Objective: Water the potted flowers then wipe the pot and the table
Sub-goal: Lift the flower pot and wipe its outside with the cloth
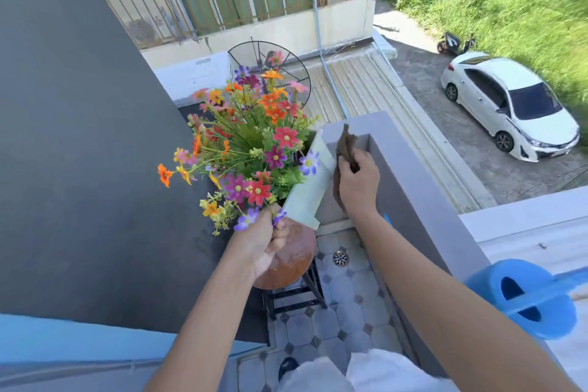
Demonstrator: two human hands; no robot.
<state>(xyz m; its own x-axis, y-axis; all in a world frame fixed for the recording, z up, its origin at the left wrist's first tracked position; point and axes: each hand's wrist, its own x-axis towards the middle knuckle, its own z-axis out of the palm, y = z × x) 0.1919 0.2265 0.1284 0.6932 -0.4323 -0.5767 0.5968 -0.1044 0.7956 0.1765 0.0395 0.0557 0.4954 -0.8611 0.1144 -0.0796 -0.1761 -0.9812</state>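
A pale rectangular pot [310,181] full of colourful flowers [251,140] is lifted and tilted above a small round wooden table [294,259]. My left hand [270,240] grips the pot's near lower corner, partly hidden by blooms. My right hand [356,181] is closed on a brown cloth [346,145] and presses it against the pot's right side. The tabletop looks wet and shiny.
A blue watering can [525,299] rests on the grey balcony wall [410,175] at the right. A dark wall [79,137] stands to the left. Tiled floor with a drain [340,258] lies below the table. Far below are a white car and grass.
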